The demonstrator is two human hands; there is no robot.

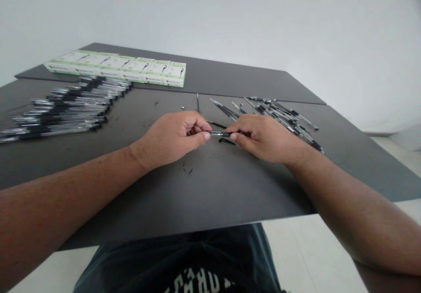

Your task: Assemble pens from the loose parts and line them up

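Between my two hands lies a pen (217,133), dark with a shiny middle, held level above the table. My left hand (179,136) pinches its left end between thumb and fingers. The other end is gripped by my right hand (261,136), whose fingers hide part of it. Just below the pen, a black pen cap (226,141) rests on the table near my right thumb. Behind my hands lie several loose refills (225,108) and a thin dark rod (198,102).
A thick row of pens (69,108) covers the table's left side. Behind it stand several green-and-white boxes (131,70) in a line. Loose pens and parts (286,117) are scattered to the right. The grey table (210,192) ends close to my lap.
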